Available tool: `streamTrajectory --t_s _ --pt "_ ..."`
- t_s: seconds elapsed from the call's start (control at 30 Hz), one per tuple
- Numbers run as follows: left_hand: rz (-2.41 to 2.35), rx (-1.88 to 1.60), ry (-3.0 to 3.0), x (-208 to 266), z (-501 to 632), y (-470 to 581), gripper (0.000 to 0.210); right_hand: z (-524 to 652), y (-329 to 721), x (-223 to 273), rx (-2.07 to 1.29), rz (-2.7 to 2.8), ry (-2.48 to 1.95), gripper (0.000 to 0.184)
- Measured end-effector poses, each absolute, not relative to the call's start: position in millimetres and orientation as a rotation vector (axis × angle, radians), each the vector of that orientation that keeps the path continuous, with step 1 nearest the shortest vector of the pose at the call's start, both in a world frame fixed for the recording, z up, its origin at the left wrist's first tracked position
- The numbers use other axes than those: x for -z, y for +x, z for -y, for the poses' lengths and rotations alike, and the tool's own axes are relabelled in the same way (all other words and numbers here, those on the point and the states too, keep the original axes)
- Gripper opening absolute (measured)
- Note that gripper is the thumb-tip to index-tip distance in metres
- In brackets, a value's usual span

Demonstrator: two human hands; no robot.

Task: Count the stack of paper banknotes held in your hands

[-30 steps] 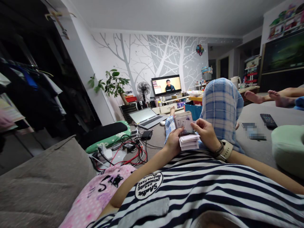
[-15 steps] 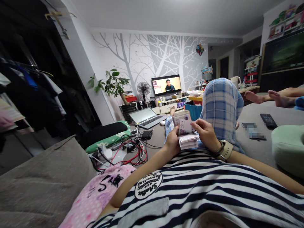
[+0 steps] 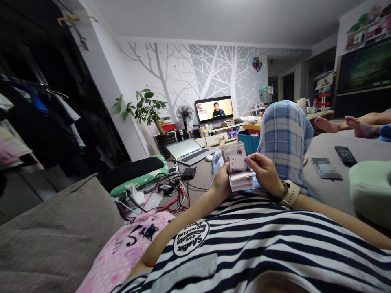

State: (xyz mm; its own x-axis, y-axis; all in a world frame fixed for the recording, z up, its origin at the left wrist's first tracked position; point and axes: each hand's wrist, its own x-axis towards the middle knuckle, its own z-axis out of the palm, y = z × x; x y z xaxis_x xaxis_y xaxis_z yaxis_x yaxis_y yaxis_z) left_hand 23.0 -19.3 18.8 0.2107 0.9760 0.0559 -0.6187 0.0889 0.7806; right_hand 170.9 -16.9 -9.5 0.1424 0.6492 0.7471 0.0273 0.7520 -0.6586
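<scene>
I lie back on a grey sofa in a black-and-white striped shirt, with my knee in blue plaid trousers raised. My left hand grips a thick stack of banknotes from the left side. My right hand, with a watch and bracelet on its wrist, pinches the top note, which stands bent upward above the rest of the stack. Both hands hover above my stomach, in front of the knee.
A pink pillow lies at my left. Tangled cables and chargers and an open laptop sit on the floor beyond. A remote and a green cushion rest at right; another person's bare feet lie farther back. A TV plays.
The upright top note has tilted slightly left and lowered a little as my right fingers shifted on it; the stack and my left hand stayed nearly still.
</scene>
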Motion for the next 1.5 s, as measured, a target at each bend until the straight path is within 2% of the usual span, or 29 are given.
streamTrajectory --t_s 0.7,1.27,1.5 --pt "-0.548 -1.256 0.774 -29.2 34.2 27.0 0.038 23.2 169.6 7.8 -0.461 1.383 -0.62 0.058" --pt "-0.567 -1.264 0.782 -23.3 28.3 25.5 0.05 27.6 171.1 8.3 -0.459 1.464 -0.589 0.071" --pt "-0.59 -1.305 0.797 -18.5 23.4 20.0 0.037 11.3 172.2 10.3 -0.517 1.305 -0.682 0.063"
